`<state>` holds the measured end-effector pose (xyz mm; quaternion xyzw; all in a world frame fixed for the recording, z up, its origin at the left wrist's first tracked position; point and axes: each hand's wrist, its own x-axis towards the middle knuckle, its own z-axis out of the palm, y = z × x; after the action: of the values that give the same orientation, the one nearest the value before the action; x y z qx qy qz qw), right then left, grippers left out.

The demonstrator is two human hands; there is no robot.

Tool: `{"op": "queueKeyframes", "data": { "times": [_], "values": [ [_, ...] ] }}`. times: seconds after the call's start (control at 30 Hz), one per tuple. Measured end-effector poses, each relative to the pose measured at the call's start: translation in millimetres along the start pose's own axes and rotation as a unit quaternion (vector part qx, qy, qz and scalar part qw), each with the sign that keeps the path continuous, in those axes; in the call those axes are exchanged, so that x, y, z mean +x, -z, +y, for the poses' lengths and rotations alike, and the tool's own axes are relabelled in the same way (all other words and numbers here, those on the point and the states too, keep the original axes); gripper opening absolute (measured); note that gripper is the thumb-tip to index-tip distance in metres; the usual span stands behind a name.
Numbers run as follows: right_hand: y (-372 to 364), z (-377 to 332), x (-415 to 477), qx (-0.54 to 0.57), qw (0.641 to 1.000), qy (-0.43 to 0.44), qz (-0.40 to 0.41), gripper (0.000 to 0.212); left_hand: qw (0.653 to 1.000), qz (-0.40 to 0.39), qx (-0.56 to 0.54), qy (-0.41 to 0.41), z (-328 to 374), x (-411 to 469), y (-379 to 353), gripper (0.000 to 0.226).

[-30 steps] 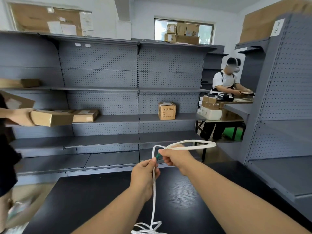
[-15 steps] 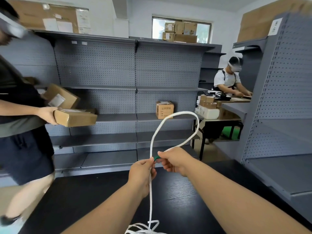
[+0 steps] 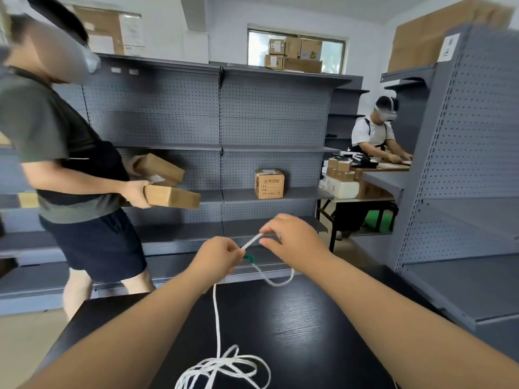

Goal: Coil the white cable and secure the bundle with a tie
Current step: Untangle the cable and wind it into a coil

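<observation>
Thin white cable point(image 3: 216, 313) at centre frame: pinched in curled fingers of left hand point(image 3: 217, 258) beside a small green piece point(image 3: 249, 258), gripped again just up-right by right hand point(image 3: 292, 240). Hands close together, not touching. Hanging down to a loose tangle at bottom centre on black wood-grain worktop point(image 3: 295, 318). Behind, grey perforated metal shelving point(image 3: 269, 113).

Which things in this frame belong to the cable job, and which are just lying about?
Job: white cable, green piece (likely the tie), left hand and right hand gripping it.
Lying about: cardboard box on the shelf, boxes a passer-by carries.
</observation>
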<state>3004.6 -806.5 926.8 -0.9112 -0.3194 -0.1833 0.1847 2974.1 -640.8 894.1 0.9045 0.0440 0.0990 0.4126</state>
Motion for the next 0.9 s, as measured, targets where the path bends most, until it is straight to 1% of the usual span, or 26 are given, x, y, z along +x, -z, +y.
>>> {"op": "queueKeyframes", "data": {
  "times": [0.07, 0.17, 0.27, 0.33, 0.43, 0.53, 0.57, 0.63, 0.73, 0.77, 0.9],
  "values": [
    [1.0, 1.7, 6.7, -0.080, 0.995, 0.034, -0.047, 0.040, 0.991, -0.039, 0.119, -0.038, 5.9, 3.4, 9.0, 0.023],
    [-3.0, 1.3, 15.0, -0.135, 0.982, 0.037, -0.128, 0.045, 0.968, -0.080, 0.223, -0.078, 16.8, 4.9, 16.7, 0.022],
    [-7.8, 0.0, 17.0, -0.096, 0.979, 0.020, -0.177, 0.037, 0.960, -0.089, 0.247, -0.093, 22.9, 4.9, 22.1, 0.023],
    [-10.8, -1.3, 15.7, -0.044, 0.983, 0.003, -0.180, 0.031, 0.960, -0.094, 0.249, -0.089, 25.5, 3.9, 24.4, 0.024],
    [-15.4, -2.3, 14.5, 0.027, 0.984, -0.041, -0.174, 0.029, 0.961, -0.108, 0.241, -0.084, 26.5, 4.7, 25.0, 0.026],
    [-15.8, -4.8, 12.2, 0.092, 0.976, -0.067, -0.184, 0.019, 0.968, -0.112, 0.207, -0.083, 24.7, 5.2, 25.0, 0.024],
    [-15.1, -5.5, 11.4, 0.119, 0.972, -0.078, -0.187, 0.019, 0.971, -0.110, 0.194, -0.084, 23.9, 5.5, 25.0, 0.024],
    [-14.1, -7.0, 10.0, 0.170, 0.964, -0.099, -0.179, 0.024, 0.978, -0.101, 0.164, -0.084, 23.1, 5.2, 25.5, 0.024],
    [-13.1, -8.0, 8.7, 0.222, 0.953, -0.129, -0.159, 0.015, 0.986, -0.077, 0.120, -0.087, 23.6, 4.0, 25.9, 0.022],
    [-12.7, -7.7, 8.2, 0.232, 0.950, -0.138, -0.155, 0.016, 0.988, -0.068, 0.106, -0.085, 23.7, 3.3, 25.6, 0.022],
    [-12.8, -4.2, 7.0, 0.298, 0.930, -0.167, -0.135, 0.021, 0.997, -0.040, -0.005, -0.063, 17.4, 1.3, 21.3, 0.023]
  ]
}}
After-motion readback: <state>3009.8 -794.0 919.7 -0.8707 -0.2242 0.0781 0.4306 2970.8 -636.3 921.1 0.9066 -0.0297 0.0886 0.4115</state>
